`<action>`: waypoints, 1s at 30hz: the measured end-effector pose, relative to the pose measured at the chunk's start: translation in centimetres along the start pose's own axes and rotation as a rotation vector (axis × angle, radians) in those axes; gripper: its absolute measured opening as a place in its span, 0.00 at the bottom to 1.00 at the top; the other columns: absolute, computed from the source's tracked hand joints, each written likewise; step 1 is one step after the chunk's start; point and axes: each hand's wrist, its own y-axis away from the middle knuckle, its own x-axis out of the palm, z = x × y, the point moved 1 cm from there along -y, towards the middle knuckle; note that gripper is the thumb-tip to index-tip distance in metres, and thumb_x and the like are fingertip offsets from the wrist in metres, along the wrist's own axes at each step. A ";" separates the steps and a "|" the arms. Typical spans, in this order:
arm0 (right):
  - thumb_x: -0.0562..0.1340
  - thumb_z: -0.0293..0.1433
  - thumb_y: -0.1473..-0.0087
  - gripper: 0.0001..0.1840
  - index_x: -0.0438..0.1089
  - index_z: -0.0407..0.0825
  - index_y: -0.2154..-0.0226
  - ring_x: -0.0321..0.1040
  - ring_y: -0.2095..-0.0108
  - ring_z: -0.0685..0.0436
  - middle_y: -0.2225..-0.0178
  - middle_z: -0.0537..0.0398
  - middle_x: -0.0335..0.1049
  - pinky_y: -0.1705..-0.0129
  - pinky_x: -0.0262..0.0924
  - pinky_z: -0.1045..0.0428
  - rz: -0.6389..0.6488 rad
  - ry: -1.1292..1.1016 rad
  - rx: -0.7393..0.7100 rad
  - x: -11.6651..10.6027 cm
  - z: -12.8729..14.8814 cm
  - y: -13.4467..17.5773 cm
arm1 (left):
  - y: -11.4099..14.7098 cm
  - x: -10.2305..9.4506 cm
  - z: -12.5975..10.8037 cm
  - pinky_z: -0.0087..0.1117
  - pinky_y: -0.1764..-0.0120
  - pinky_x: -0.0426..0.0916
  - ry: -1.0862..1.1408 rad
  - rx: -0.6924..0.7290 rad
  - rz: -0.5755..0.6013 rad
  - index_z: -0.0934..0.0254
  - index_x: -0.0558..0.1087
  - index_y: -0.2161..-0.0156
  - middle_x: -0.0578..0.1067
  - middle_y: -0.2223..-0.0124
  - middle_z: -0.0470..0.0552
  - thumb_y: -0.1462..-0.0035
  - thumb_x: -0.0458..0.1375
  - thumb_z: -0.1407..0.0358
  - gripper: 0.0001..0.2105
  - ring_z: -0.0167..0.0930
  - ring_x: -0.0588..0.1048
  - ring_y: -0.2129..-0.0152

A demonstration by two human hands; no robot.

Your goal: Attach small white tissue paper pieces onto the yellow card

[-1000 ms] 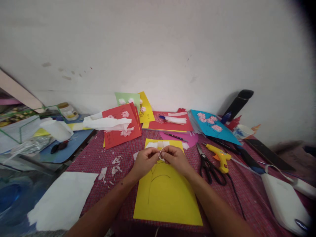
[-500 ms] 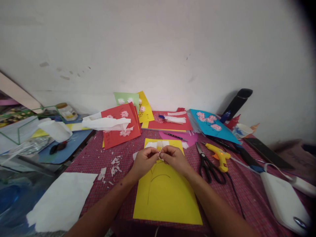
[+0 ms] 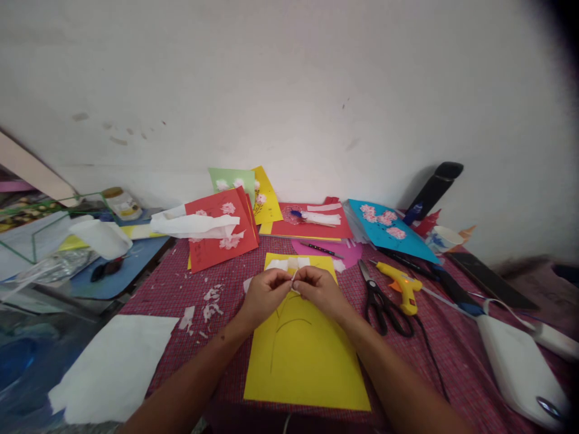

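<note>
My left hand (image 3: 269,295) and my right hand (image 3: 318,289) meet fingertip to fingertip over the upper part of a yellow paper sheet (image 3: 312,367). Both are closed in a pinch on a small piece of white tissue paper (image 3: 293,281), mostly hidden by the fingers. Dark curved lines are drawn on the yellow sheet. White tissue pieces (image 3: 277,264) lie along its top edge, just beyond my fingers. To the right of my right hand are black-handled scissors (image 3: 382,301) and a yellow glue gun (image 3: 404,284).
Red cards (image 3: 221,241) with pink paper flowers lie at the left back, a blue card (image 3: 391,230) at the right back. A large white paper sheet (image 3: 117,367) hangs over the left table edge. A white box-shaped device (image 3: 520,367) stands at right. Paper scraps (image 3: 211,304) litter the cloth.
Both hands stay in nearly the same place, with only slight finger movement around the tissue. Nothing else has visibly moved.
</note>
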 end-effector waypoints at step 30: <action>0.60 0.32 0.51 0.05 0.68 0.47 0.74 0.57 0.77 0.52 0.78 0.61 0.61 0.75 0.53 0.56 -0.037 0.060 -0.030 0.0 -0.6 -0.2 | 0.0 -0.1 0.0 0.26 0.70 0.67 -0.056 -0.007 -0.016 0.65 0.74 0.67 0.75 0.70 0.48 0.45 0.55 0.63 0.08 0.26 0.72 0.75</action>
